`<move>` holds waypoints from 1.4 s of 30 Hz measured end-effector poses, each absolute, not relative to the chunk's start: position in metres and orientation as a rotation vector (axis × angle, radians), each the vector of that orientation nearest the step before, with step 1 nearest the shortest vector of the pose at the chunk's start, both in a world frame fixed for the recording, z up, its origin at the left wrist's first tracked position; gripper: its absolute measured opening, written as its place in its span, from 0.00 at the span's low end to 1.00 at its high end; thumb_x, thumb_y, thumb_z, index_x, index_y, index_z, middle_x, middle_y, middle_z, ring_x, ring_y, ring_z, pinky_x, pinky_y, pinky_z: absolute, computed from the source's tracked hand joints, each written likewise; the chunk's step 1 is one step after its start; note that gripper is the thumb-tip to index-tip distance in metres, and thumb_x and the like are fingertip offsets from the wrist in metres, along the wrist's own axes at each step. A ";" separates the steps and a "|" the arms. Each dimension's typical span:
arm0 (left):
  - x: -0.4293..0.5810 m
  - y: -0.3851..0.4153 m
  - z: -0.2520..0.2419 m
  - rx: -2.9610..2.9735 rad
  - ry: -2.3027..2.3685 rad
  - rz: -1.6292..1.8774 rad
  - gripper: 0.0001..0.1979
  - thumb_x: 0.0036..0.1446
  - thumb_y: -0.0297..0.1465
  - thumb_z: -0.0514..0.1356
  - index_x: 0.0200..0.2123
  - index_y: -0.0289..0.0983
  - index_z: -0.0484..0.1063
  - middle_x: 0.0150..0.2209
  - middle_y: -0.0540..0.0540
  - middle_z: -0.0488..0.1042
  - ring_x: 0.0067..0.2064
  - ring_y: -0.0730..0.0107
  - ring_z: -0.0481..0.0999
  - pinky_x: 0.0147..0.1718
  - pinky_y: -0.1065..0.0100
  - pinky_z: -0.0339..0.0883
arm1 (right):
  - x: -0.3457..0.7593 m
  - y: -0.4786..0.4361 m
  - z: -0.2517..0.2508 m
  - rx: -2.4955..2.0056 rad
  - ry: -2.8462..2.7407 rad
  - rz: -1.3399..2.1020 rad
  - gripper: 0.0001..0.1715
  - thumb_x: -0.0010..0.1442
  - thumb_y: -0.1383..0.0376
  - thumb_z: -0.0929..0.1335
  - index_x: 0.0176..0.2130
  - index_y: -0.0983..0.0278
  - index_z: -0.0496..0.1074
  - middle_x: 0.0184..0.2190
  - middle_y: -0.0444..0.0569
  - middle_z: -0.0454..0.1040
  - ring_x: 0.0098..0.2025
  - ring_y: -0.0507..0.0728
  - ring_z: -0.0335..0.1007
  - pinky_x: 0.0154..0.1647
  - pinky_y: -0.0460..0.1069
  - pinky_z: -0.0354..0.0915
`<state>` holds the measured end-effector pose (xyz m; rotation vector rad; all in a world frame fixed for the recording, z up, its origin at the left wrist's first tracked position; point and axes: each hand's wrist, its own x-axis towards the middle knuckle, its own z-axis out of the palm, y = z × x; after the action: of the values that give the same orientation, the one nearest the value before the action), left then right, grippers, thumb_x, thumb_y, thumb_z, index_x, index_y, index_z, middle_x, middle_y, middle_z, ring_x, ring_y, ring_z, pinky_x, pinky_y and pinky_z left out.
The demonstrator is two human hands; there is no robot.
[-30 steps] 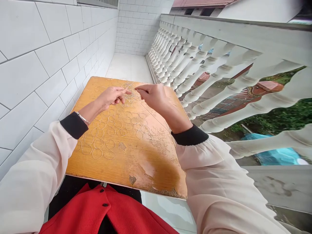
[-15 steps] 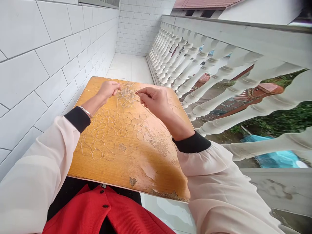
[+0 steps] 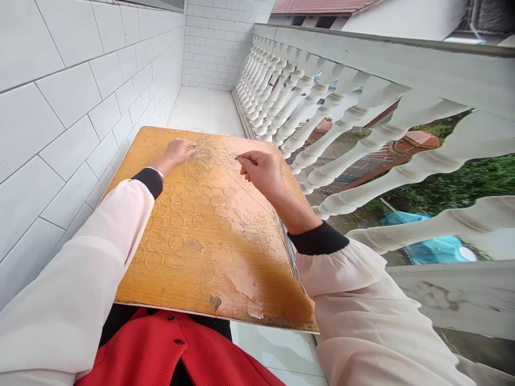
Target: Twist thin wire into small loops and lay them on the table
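Observation:
A worn wooden board (image 3: 225, 268) lies across my lap. Several thin wire rings (image 3: 177, 220) are laid out in rows on it. At the far end sits a tangled heap of thin wire (image 3: 205, 153). My left hand (image 3: 179, 150) rests at the heap's left edge, its fingers curled into the strands. My right hand (image 3: 259, 169) hovers to the right of the heap, thumb and forefinger pinched on a fine wire strand that runs towards the heap.
A white tiled wall (image 3: 60, 107) runs close along the left. A white balustrade (image 3: 322, 118) stands on the right, with a garden below it. The board's near edge has peeling veneer (image 3: 249, 300). A red garment (image 3: 177, 354) shows beneath me.
My left hand has moved away from the right, to the left edge of the wire heap. My right hand has shifted right and slightly nearer, keeping its pinch.

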<state>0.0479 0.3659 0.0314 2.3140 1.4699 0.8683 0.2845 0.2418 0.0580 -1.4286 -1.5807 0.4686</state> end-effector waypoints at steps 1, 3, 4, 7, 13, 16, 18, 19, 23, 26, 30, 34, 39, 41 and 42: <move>0.048 0.366 0.032 2.311 1.477 0.855 0.08 0.52 0.27 0.63 0.36 0.37 0.80 0.36 0.41 0.79 0.45 0.57 0.74 0.49 0.60 0.63 | 0.283 0.241 0.058 -1.436 -1.584 0.475 0.09 0.57 0.62 0.71 0.31 0.66 0.78 0.16 0.41 0.67 0.17 0.47 0.59 0.17 0.44 0.55; 0.045 0.359 0.040 2.303 1.506 0.840 0.14 0.49 0.22 0.62 0.41 0.35 0.80 0.41 0.39 0.79 0.48 0.56 0.74 0.52 0.59 0.63 | 0.280 0.237 0.061 -1.440 -1.606 0.495 0.09 0.58 0.62 0.71 0.32 0.65 0.78 0.16 0.41 0.67 0.17 0.47 0.59 0.17 0.44 0.56; 0.043 0.352 0.046 2.301 1.507 0.841 0.16 0.49 0.21 0.60 0.42 0.34 0.79 0.43 0.38 0.79 0.50 0.57 0.74 0.53 0.59 0.63 | 0.277 0.233 0.062 -1.437 -1.621 0.506 0.09 0.58 0.62 0.71 0.32 0.65 0.78 0.16 0.41 0.67 0.17 0.47 0.59 0.18 0.45 0.56; 0.040 0.313 0.069 2.268 1.379 0.908 0.15 0.56 0.24 0.57 0.45 0.33 0.79 0.47 0.37 0.79 0.48 0.61 0.76 0.52 0.61 0.64 | 0.267 0.218 0.069 -1.404 -1.704 0.503 0.10 0.59 0.60 0.70 0.34 0.63 0.79 0.17 0.41 0.68 0.18 0.49 0.62 0.21 0.46 0.61; 0.039 0.203 0.102 2.420 1.044 0.745 0.06 0.56 0.28 0.61 0.34 0.37 0.80 0.34 0.44 0.81 0.39 0.63 0.78 0.43 0.65 0.67 | 0.240 0.166 0.089 -1.283 -1.973 0.256 0.09 0.61 0.62 0.68 0.33 0.58 0.80 0.26 0.47 0.77 0.31 0.57 0.74 0.34 0.51 0.66; 0.031 0.167 0.104 2.456 1.083 0.771 0.09 0.57 0.25 0.60 0.28 0.38 0.79 0.28 0.46 0.79 0.35 0.64 0.78 0.40 0.65 0.66 | 0.233 0.139 0.095 -1.273 -1.995 0.177 0.08 0.61 0.63 0.68 0.35 0.58 0.79 0.30 0.48 0.79 0.35 0.59 0.76 0.35 0.52 0.66; 0.023 0.148 0.102 2.375 1.115 0.891 0.09 0.58 0.26 0.59 0.29 0.38 0.79 0.26 0.47 0.78 0.33 0.66 0.78 0.38 0.66 0.67 | 0.233 0.124 0.097 -1.298 -1.902 0.158 0.08 0.61 0.62 0.68 0.36 0.59 0.79 0.27 0.48 0.78 0.32 0.58 0.75 0.33 0.51 0.66; 0.018 0.139 0.101 2.287 1.138 0.988 0.09 0.59 0.27 0.59 0.30 0.37 0.79 0.26 0.47 0.78 0.32 0.67 0.78 0.37 0.67 0.67 | 0.234 0.117 0.097 -1.309 -1.818 0.184 0.09 0.61 0.61 0.68 0.35 0.60 0.78 0.25 0.47 0.76 0.29 0.57 0.74 0.30 0.50 0.65; 0.001 0.100 0.093 1.725 1.183 1.340 0.08 0.64 0.30 0.57 0.35 0.37 0.77 0.30 0.45 0.80 0.30 0.73 0.78 0.29 0.72 0.66 | 0.236 0.091 0.086 -1.270 -1.454 0.541 0.11 0.58 0.57 0.68 0.32 0.62 0.75 0.18 0.44 0.71 0.18 0.51 0.64 0.19 0.47 0.59; -0.004 0.072 0.081 1.447 1.162 1.425 0.10 0.65 0.35 0.57 0.37 0.37 0.76 0.33 0.44 0.81 0.31 0.75 0.79 0.27 0.74 0.66 | 0.230 0.074 0.068 -1.213 -1.298 0.808 0.10 0.54 0.57 0.69 0.31 0.62 0.74 0.18 0.43 0.69 0.16 0.49 0.60 0.17 0.46 0.56; -0.008 0.045 0.058 1.258 1.112 1.454 0.11 0.64 0.38 0.60 0.37 0.36 0.75 0.33 0.45 0.81 0.31 0.75 0.80 0.27 0.76 0.69 | 0.216 0.054 0.045 -1.127 -1.118 1.000 0.12 0.52 0.56 0.71 0.30 0.62 0.72 0.18 0.42 0.68 0.16 0.48 0.59 0.17 0.45 0.56; -0.019 0.032 0.039 1.249 1.063 1.484 0.12 0.60 0.39 0.64 0.36 0.35 0.76 0.29 0.47 0.81 0.29 0.74 0.81 0.27 0.75 0.70 | 0.204 0.037 0.034 -1.156 -1.172 1.064 0.21 0.52 0.49 0.72 0.24 0.63 0.70 0.21 0.46 0.73 0.17 0.48 0.63 0.19 0.45 0.61; -0.031 0.019 0.025 1.237 1.042 1.567 0.16 0.55 0.43 0.67 0.35 0.35 0.78 0.27 0.47 0.80 0.28 0.72 0.81 0.27 0.74 0.73 | 0.196 0.020 0.021 -1.289 -1.261 0.731 0.20 0.53 0.53 0.73 0.22 0.65 0.72 0.18 0.45 0.73 0.17 0.48 0.66 0.20 0.44 0.63; -0.035 0.016 0.021 1.161 1.033 1.627 0.16 0.54 0.43 0.68 0.35 0.35 0.77 0.27 0.48 0.80 0.28 0.73 0.81 0.28 0.74 0.73 | 0.198 0.021 0.013 -1.249 -1.134 0.758 0.19 0.54 0.54 0.72 0.21 0.65 0.71 0.17 0.44 0.72 0.15 0.47 0.63 0.18 0.43 0.61; -0.036 0.015 0.019 1.107 1.035 1.665 0.15 0.55 0.42 0.68 0.35 0.35 0.77 0.27 0.48 0.80 0.28 0.73 0.81 0.28 0.74 0.74 | 0.201 0.023 0.008 -1.223 -1.044 0.803 0.19 0.53 0.55 0.71 0.20 0.64 0.69 0.17 0.44 0.72 0.14 0.47 0.62 0.16 0.43 0.59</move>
<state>-0.0364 0.0148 0.0195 1.1069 1.0352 1.6648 0.2007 0.0230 0.0082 -1.2229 -1.0439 0.8028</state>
